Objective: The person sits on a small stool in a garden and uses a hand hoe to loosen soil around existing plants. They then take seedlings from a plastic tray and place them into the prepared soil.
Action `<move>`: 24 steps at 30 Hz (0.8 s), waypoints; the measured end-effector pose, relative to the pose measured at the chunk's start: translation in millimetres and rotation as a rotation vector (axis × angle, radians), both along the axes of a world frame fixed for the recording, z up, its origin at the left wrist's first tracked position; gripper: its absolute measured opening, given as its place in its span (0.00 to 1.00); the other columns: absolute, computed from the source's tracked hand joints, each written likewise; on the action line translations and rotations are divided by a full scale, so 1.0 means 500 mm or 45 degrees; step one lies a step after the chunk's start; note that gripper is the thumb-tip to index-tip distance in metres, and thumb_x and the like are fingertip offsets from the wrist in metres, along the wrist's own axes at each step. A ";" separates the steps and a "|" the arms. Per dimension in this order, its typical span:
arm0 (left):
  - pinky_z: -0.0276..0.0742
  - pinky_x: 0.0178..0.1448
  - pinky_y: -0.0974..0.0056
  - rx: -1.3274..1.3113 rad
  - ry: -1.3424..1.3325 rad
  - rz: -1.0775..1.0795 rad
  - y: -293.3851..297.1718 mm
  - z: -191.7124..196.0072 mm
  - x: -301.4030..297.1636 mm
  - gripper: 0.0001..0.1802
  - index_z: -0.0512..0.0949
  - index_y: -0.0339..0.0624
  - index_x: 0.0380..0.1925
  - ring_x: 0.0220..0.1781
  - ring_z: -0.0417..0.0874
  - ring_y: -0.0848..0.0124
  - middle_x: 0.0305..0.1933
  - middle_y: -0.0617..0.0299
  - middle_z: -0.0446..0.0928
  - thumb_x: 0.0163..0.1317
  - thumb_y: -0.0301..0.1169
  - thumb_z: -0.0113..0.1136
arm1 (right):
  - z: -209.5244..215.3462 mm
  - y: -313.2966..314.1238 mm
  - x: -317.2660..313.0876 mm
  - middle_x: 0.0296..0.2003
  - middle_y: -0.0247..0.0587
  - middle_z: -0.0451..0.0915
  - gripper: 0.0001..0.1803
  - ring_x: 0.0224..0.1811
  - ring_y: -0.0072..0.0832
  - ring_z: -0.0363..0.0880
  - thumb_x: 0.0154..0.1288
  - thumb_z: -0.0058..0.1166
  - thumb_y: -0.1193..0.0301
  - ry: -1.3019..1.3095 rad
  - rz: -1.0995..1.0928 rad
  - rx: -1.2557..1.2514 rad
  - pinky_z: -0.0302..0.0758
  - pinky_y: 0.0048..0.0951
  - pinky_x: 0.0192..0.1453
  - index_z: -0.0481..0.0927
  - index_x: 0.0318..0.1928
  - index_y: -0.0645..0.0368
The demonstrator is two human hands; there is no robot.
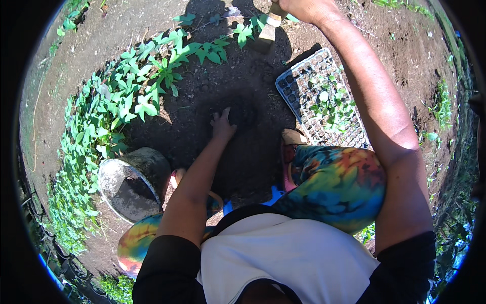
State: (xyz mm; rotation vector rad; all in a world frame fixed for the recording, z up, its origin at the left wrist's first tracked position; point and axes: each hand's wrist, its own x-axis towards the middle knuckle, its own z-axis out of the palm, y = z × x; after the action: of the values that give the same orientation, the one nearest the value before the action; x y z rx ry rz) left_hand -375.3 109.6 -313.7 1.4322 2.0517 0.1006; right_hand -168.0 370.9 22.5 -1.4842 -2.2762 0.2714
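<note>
My left hand (223,124) rests on dark, shaded soil (202,106) between my feet, with fingers apart and nothing visible in it. A hollow (248,114) of darker earth lies just to its right. At the top of the view, my right hand (304,9) is closed round a short hand tool with a flat, soil-stained blade (266,36). The blade points down and left, above the ground. Right of the hollow lies a seedling tray (324,133) with many small cells; green seedlings (331,104) stand in part of it.
Leafy vines (114,104) curve along the left. A dirty bucket (161,164), tilted on its side, holds dark soil beside my left leg. Part of a blue seat (275,193) shows beneath me. My sandalled foot (293,137) is close to the tray.
</note>
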 end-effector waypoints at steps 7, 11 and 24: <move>0.74 0.68 0.49 0.323 0.085 -0.593 -0.049 -0.024 0.063 0.30 0.79 0.51 0.59 0.66 0.71 0.40 0.69 0.46 0.67 0.55 0.17 0.56 | -0.002 0.003 0.006 0.24 0.46 0.82 0.08 0.28 0.40 0.82 0.53 0.62 0.67 0.121 0.065 -0.055 0.78 0.40 0.37 0.80 0.30 0.57; 0.76 0.67 0.51 0.136 0.065 -0.540 -0.066 -0.001 -0.004 0.25 0.80 0.49 0.55 0.65 0.73 0.44 0.65 0.48 0.72 0.57 0.18 0.56 | 0.000 0.007 0.008 0.24 0.45 0.82 0.07 0.28 0.39 0.83 0.53 0.62 0.68 0.074 0.016 -0.101 0.79 0.39 0.37 0.81 0.29 0.57; 0.76 0.64 0.48 0.105 0.337 -0.555 0.016 -0.020 -0.034 0.20 0.82 0.53 0.53 0.61 0.75 0.44 0.62 0.51 0.73 0.59 0.27 0.64 | 0.000 0.002 0.003 0.24 0.45 0.83 0.07 0.28 0.40 0.84 0.55 0.62 0.66 0.052 0.008 -0.032 0.80 0.40 0.38 0.82 0.30 0.56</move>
State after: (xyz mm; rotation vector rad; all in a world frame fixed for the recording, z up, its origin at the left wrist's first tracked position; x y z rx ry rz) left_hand -392.2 117.7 -323.8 2.0001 1.8994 -0.1971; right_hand -166.7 371.9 22.7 -1.4710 -2.2537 0.3301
